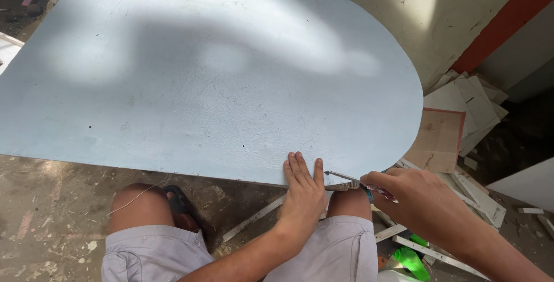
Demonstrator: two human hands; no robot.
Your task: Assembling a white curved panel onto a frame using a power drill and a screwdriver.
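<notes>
The left hand [304, 192] lies flat, fingers together, on the near edge of the pale blue rounded board [213, 74]. Just right, the right hand [412, 192] pinches a screwdriver [352, 180], shaft pointing left toward the board edge beside that thumb.

Person seen from above: both forearms bare, with no sleeves, gloves, rings or watch on the left hand [303, 192] or the right hand [407, 192]. Light grey shorts [156, 253] end above bare knees. A dark sandal [178, 200] is on one foot.
</notes>
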